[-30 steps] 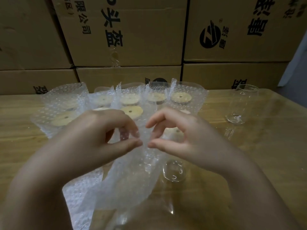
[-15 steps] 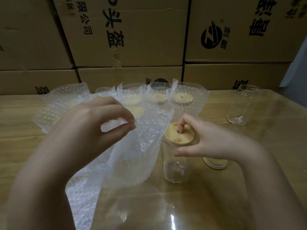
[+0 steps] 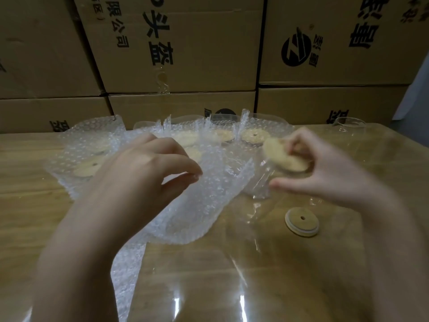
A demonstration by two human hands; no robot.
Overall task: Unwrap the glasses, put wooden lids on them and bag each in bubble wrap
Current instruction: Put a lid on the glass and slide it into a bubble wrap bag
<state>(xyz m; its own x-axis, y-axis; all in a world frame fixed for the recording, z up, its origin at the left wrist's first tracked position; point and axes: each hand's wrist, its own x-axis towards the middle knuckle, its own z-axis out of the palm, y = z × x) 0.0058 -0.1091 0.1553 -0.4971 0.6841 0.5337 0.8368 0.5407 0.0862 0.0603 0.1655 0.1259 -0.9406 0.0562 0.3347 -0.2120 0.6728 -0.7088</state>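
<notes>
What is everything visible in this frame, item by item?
bubble wrap bag: one, clear, front centre, mouth open
lidded glass: one, clear with wooden lid, tilted, beside the bag's mouth
loose lid: one, light wood, flat on table, front right
bagged glasses: several, clear wrap over wooden lids, back row; count unclear
empty glass: one, clear, far right
clear film: clear, spread on near table
table: one, wood
cardboard boxes: stacked, brown, behind table
left hand: pinches the bag's edge
right hand: grips the lidded glass
</notes>
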